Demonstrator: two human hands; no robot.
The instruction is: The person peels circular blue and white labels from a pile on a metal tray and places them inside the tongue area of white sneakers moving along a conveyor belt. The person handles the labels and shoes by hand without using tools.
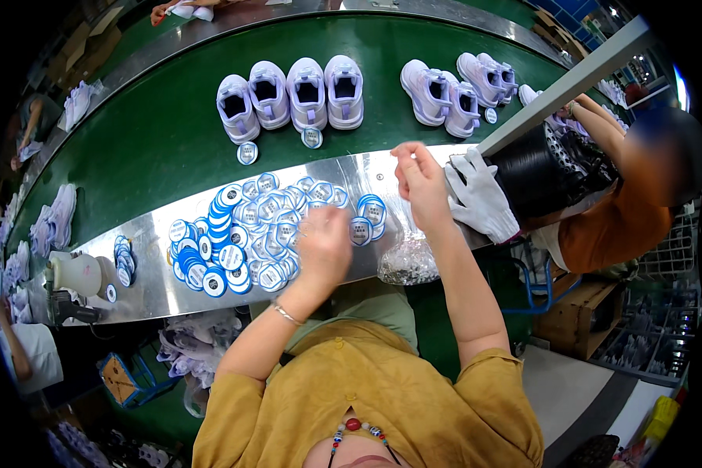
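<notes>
Sorting or picking round tags (249,238) is apparently the step in hand. Left hand (325,246) is blurring over the pile's right side; can't tell its grip. Right hand (421,179) is hovering right, fingers curled; can't tell if it's pinching anything. Next move likely calls for separating one thin disc. Glossy, blue-rimmed tags are overlapping on the smooth metal table (136,296); chunky-soled lilac sneakers (308,117) are standing far side.

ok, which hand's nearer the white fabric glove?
Right: the right hand is just left of the white fabric glove; the left hand is farther left, by round blue-and-white tags.
</notes>
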